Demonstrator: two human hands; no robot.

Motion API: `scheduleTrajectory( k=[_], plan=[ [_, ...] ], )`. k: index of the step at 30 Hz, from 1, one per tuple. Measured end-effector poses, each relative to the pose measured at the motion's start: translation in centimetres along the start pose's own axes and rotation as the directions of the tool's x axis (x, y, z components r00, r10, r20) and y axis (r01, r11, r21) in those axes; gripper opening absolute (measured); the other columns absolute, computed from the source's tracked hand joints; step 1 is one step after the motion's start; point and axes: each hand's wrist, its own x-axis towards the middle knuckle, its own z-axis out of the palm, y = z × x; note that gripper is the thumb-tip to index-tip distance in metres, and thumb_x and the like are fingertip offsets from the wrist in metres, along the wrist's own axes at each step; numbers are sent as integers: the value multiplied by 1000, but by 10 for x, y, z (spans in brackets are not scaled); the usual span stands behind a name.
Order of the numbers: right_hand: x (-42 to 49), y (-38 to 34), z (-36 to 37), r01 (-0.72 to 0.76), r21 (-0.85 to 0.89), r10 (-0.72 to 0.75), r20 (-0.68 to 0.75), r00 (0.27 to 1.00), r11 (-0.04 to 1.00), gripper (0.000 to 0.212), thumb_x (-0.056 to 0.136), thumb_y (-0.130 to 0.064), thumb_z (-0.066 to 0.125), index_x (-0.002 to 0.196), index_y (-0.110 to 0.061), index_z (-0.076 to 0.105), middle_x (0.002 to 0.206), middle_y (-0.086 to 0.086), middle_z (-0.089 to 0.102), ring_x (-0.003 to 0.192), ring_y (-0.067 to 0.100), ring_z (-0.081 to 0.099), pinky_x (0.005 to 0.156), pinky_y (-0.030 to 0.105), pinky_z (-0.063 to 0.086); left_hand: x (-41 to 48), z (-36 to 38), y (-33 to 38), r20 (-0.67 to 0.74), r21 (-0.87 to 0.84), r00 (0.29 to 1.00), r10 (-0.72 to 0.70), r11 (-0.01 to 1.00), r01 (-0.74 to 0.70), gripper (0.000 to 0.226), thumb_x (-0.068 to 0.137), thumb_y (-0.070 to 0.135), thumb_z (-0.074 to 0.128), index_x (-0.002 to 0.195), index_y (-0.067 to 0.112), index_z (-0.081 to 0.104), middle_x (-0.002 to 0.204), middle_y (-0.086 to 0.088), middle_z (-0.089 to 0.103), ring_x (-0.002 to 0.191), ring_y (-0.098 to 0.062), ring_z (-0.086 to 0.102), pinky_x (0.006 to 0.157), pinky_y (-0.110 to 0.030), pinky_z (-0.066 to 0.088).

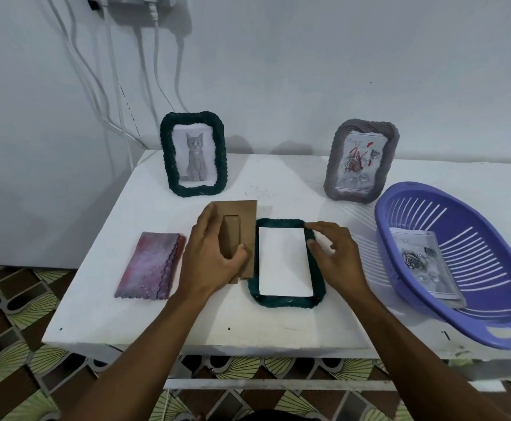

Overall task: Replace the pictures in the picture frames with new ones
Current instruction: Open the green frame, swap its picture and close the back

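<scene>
A dark green woven frame (316,294) lies face down on the white table (187,323), with the blank white back of a picture (283,261) showing in its opening. My left hand (214,256) grips the brown cardboard backing board (242,217) by its stand, just left of that frame. My right hand (333,253) rests with spread fingers on the frame's right edge. At the back stand a green frame with a cat picture (194,154) and a grey frame with a rose picture (360,161).
A purple plastic basket (491,302) at the right holds rose pictures (424,262). A folded pink-purple cloth (154,265) lies at the left. White cables (157,71) hang down the wall behind. The table's front edge is close to me.
</scene>
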Motion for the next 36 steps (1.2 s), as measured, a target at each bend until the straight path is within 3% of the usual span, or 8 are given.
scheduleTrajectory(
  k=[6,11,15,17,20,24,32,36],
  plan=[
    [13,-39,-3,57,58,-59,26,998,997,25,89,-36,66,114,-35,66,100,-25,65,101,1,57,81,16,44,0,13,40,59,-33,996,65,997,-63,86,77,63,53,149,20,31,162,8,8,141,-19,32,108,-38,39],
    [17,-40,-6,-17,132,12,34,999,991,24,84,-26,73,107,-30,71,89,-17,70,84,-8,62,71,3,41,-5,21,53,58,-119,995,78,990,-70,76,81,55,63,145,23,37,162,8,11,139,-15,33,99,-22,30],
    [18,-34,-11,-151,259,134,81,988,954,21,84,-19,74,104,-26,74,83,-8,73,71,-7,61,73,24,47,-1,18,46,76,-378,997,33,926,-2,52,85,48,61,131,26,55,149,6,42,129,-9,45,107,-31,40],
    [18,-30,-13,-196,288,176,97,980,937,21,84,-18,74,103,-26,74,83,-9,74,81,-3,65,81,30,52,4,18,39,44,-470,998,47,882,-21,35,88,34,62,121,22,64,128,7,58,117,-3,53,102,-32,46],
    [17,-24,-14,-226,294,200,114,973,929,20,85,-18,72,102,-28,74,82,-15,73,90,1,67,85,28,52,8,18,28,61,-454,990,125,887,-84,31,89,13,65,119,21,66,120,8,60,113,-1,53,100,-17,39],
    [14,-18,-13,-241,272,213,126,969,932,20,87,-19,71,106,-26,72,88,-15,71,88,-5,64,74,12,45,9,22,20,119,-384,978,172,916,-114,37,88,14,67,124,25,63,121,15,54,114,-1,44,96,-1,27],
    [9,-12,-10,-300,196,275,145,950,934,26,87,-21,70,113,-25,70,96,-9,70,97,7,62,92,27,43,9,37,13,151,-309,973,175,943,-122,41,87,21,70,126,28,61,123,15,52,115,0,39,95,-6,24],
    [7,-8,-7,-234,42,228,106,968,971,26,87,-24,70,112,-29,70,93,-16,65,101,11,59,95,28,42,8,40,7,127,-271,965,231,943,-191,38,87,27,66,125,23,63,124,5,58,116,-6,42,102,-26,35]
  ],
)
